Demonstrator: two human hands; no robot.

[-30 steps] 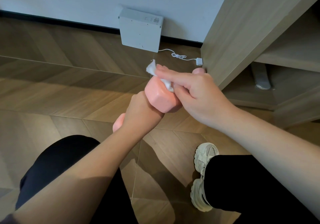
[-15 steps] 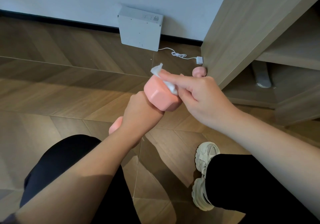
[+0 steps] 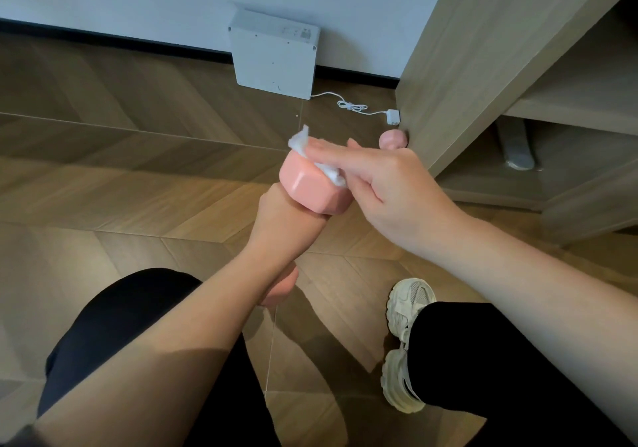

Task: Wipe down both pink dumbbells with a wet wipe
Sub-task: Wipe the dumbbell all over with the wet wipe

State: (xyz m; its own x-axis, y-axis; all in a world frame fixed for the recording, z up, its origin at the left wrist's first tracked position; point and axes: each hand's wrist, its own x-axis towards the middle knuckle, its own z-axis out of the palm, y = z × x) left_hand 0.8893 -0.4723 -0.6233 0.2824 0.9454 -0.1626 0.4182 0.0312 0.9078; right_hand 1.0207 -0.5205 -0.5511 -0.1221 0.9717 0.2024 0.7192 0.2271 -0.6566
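The left hand [image 3: 286, 225] is clenched round the handle of one pink dumbbell [image 3: 310, 187], well to the left of the wooden shelf unit [image 3: 466, 66]. The dumbbell's long axis runs from the head showing below the wrist, nearest the person, up and away to the far head, which leans toward the unit. The right hand [image 3: 390, 187] comes in from the unit's side and pinches a bunched wet wipe [image 3: 299, 142] between thumb and outstretched fingers, pressing it on the top face of that far head; a corner of the wipe sticks out past the fingertips on the side away from the unit. The near head and the handle are covered by the left hand and wrist, so I judge they will need a change of grip before the wipe can reach them. The second pink dumbbell [image 3: 393, 139] lies on the floor against the foot of the unit's side panel, only one end showing beyond the right hand, so its axis cannot be told; the right hand is the nearer to it. The unit's lower compartment holds a grey object too unclear to name. Left of the unit a white box [image 3: 274, 56] leans on the wall, its cable [image 3: 352, 105] trailing to the unit's corner. No wipe packet is in view.
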